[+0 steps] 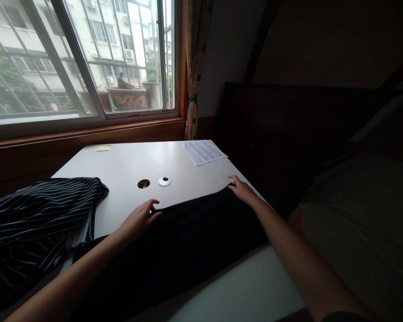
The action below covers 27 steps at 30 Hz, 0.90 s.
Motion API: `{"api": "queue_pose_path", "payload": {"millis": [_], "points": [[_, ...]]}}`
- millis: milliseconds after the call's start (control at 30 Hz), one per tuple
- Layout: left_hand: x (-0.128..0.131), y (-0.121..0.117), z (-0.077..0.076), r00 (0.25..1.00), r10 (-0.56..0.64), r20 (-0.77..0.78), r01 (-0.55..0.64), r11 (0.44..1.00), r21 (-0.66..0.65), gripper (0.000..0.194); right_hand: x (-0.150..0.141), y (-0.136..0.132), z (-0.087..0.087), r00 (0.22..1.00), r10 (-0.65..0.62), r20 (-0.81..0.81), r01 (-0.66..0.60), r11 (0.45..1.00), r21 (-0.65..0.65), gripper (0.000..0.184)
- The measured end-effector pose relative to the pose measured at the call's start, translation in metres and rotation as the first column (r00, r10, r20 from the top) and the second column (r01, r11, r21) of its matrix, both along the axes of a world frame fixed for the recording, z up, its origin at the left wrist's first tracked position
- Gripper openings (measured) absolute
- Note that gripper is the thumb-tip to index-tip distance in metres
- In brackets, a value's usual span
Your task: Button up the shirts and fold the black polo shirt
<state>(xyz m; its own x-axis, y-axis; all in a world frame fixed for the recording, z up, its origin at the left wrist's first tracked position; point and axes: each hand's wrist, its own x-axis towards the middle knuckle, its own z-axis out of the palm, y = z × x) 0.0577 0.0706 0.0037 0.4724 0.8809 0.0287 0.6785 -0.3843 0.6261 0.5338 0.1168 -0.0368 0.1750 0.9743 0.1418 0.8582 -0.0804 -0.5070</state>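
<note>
Black cloth (201, 237), long axis running lower left to upper right.
Plain, spread out; left hand (141, 217) and right hand (242, 191) touch its far edge, grips indeterminable.

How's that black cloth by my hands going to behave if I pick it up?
The black cloth will probably be floppy, since its far edge curves up near your right hand instead of staying straight. It's unlikely to roll or tip, because it lies spread low across the white table. It looks too dark to judge thickness, so weight's uncertain.
</note>
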Motion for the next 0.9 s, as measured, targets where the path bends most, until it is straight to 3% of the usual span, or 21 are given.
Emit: {"api": "queue_pose_path", "payload": {"millis": [100, 233, 567, 733, 900], "points": [[0.010, 0.002, -0.008, 1.000, -0.018, -0.014, 0.019, 0.996, 0.085, 0.027, 0.003, 0.000, 0.001, 0.999, -0.007, 0.037, 0.006, 1.000, 0.011, 0.048], [0.013, -0.002, -0.020, 0.997, 0.005, -0.082, 0.014, 0.972, 0.233, 0.026, 0.008, -0.004, -0.002, 0.998, -0.026, 0.052, 0.024, 0.999, 0.030, 0.045], [0.015, 0.005, -0.020, 0.987, 0.028, -0.160, 0.020, 0.958, 0.287, 0.020, 0.015, -0.012, -0.006, 0.987, -0.090, -0.135, 0.096, 0.995, 0.034, 0.058], [0.017, 0.003, -0.024, 0.979, 0.030, -0.203, 0.040, 0.943, 0.332, 0.026, 0.027, -0.028, 0.010, 0.943, -0.066, -0.325, 0.036, 0.995, -0.095, 0.067], [0.024, 0.004, -0.011, 0.966, 0.019, -0.256, 0.103, 0.886, 0.452, 0.027, 0.041, -0.058, 0.037, 0.889, -0.052, -0.454, -0.093, 0.953, -0.290, 0.089]]}}
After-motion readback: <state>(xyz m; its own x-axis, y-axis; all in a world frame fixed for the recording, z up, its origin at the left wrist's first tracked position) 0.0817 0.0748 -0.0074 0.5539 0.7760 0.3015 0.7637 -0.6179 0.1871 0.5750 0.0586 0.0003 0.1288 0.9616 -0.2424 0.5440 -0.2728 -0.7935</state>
